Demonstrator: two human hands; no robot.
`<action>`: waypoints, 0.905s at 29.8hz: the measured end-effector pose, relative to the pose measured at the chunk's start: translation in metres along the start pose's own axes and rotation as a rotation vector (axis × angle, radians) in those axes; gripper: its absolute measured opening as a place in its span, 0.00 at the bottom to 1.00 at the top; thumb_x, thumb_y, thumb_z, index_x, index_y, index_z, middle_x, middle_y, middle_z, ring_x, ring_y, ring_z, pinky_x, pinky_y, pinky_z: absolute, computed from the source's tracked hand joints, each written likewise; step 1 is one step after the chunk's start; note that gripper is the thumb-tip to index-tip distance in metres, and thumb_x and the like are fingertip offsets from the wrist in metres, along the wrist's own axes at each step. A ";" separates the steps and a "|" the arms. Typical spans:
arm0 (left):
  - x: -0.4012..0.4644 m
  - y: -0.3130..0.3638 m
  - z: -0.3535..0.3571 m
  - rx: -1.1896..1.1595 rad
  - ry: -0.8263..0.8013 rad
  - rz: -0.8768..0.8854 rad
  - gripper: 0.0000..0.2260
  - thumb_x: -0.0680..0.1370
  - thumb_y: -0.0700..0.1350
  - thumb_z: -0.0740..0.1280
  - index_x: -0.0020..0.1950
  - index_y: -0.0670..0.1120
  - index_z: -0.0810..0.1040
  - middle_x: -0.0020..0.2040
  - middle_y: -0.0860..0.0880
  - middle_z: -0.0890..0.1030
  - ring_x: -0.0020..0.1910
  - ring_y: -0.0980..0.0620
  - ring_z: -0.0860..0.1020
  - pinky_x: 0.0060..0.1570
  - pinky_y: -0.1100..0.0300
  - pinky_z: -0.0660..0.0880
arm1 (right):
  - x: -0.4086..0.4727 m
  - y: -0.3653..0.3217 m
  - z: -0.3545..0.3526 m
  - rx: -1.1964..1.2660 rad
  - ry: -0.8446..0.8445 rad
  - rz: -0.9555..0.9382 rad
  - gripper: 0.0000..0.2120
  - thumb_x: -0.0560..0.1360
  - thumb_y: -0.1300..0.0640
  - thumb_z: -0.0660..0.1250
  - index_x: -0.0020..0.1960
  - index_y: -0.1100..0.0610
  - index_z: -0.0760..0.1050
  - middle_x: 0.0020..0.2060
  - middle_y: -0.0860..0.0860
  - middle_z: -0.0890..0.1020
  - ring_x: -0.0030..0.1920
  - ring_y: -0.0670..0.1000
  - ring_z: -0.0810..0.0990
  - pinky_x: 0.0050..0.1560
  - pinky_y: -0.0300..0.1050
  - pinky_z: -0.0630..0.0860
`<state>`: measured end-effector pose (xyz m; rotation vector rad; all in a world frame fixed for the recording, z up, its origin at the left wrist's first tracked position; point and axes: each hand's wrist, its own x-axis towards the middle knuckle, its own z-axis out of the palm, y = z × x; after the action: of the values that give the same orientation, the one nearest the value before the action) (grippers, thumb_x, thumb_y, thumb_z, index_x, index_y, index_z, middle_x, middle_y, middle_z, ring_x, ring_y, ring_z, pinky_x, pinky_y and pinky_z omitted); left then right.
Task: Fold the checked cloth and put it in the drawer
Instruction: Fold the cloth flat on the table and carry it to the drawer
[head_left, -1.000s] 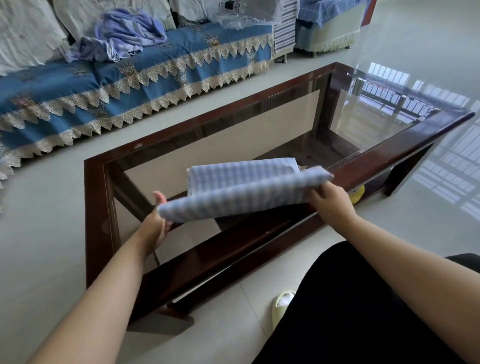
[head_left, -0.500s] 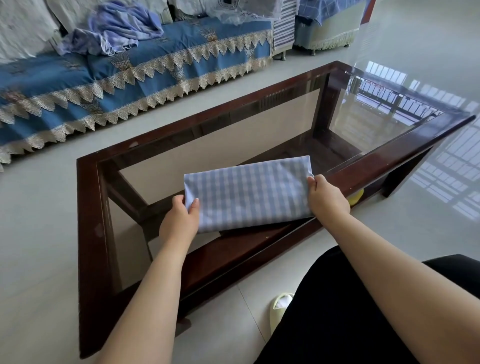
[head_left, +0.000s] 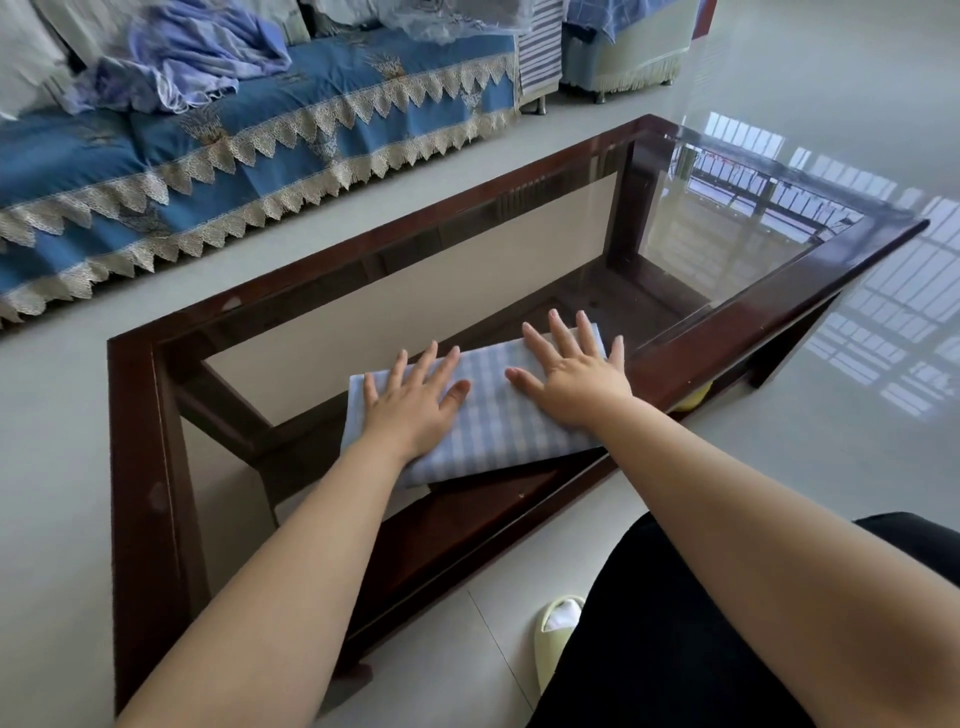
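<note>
The checked cloth (head_left: 498, 415), pale blue and white, lies folded into a flat rectangle on the glass top of the table (head_left: 519, 525), close to the near long rail and a little right of the table's middle. Its near edge sits along the dark wooden frame, and its far right corner reaches toward the glass panel's right end.

Both hands rest on top of the cloth, palms down. The left hand (head_left: 410, 402) lies flat over the left half, fingers spread and pointing away from the person, its wrist crossing the near left corner of the cloth. The right hand (head_left: 571, 371) lies flat over the right half, fingers spread wide too, the tips reaching just past the far edge of the cloth. The two thumbs point toward each other and stay apart, with a strip of bare cloth between them. Neither hand grips anything; both are fully opened and pressed against the fabric.

The table is a dark red-brown frame around a clear glass top, through which its lower rails and the pale floor (head_left: 62, 467) show. The right end of the glass mirrors window bars. No drawer can be made out for certain.

Beyond the table stands a sofa (head_left: 260, 135) under a blue cover with cream lace trim, and crumpled lilac bedding (head_left: 197, 52) lies on its seat. Near the person's dark-clothed leg (head_left: 675, 649), a pale green slipper (head_left: 556, 629) rests on the floor.
</note>
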<state>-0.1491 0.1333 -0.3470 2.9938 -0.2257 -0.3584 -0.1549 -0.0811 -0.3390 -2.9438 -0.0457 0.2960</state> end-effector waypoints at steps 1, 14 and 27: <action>0.002 -0.002 0.003 -0.005 -0.013 -0.006 0.25 0.78 0.66 0.40 0.76 0.65 0.42 0.79 0.58 0.43 0.78 0.49 0.40 0.72 0.37 0.38 | 0.002 0.002 0.001 0.026 -0.015 -0.003 0.34 0.74 0.28 0.39 0.76 0.38 0.40 0.78 0.46 0.40 0.76 0.54 0.33 0.72 0.67 0.38; -0.004 0.002 0.001 0.028 0.003 0.004 0.25 0.79 0.64 0.43 0.76 0.63 0.49 0.77 0.56 0.57 0.76 0.48 0.54 0.72 0.41 0.48 | -0.020 0.001 0.010 0.284 0.112 0.171 0.36 0.77 0.32 0.48 0.78 0.48 0.46 0.78 0.45 0.43 0.78 0.49 0.42 0.74 0.55 0.56; -0.063 0.023 0.020 0.000 0.194 0.165 0.31 0.75 0.70 0.46 0.62 0.49 0.73 0.58 0.47 0.75 0.58 0.46 0.71 0.56 0.52 0.68 | -0.098 0.048 -0.005 1.194 -0.106 0.625 0.38 0.64 0.34 0.73 0.61 0.63 0.75 0.48 0.52 0.83 0.47 0.54 0.83 0.53 0.48 0.78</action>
<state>-0.2176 0.1188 -0.3493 2.9565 -0.4479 -0.0510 -0.2493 -0.1344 -0.3238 -1.6818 0.7577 0.3754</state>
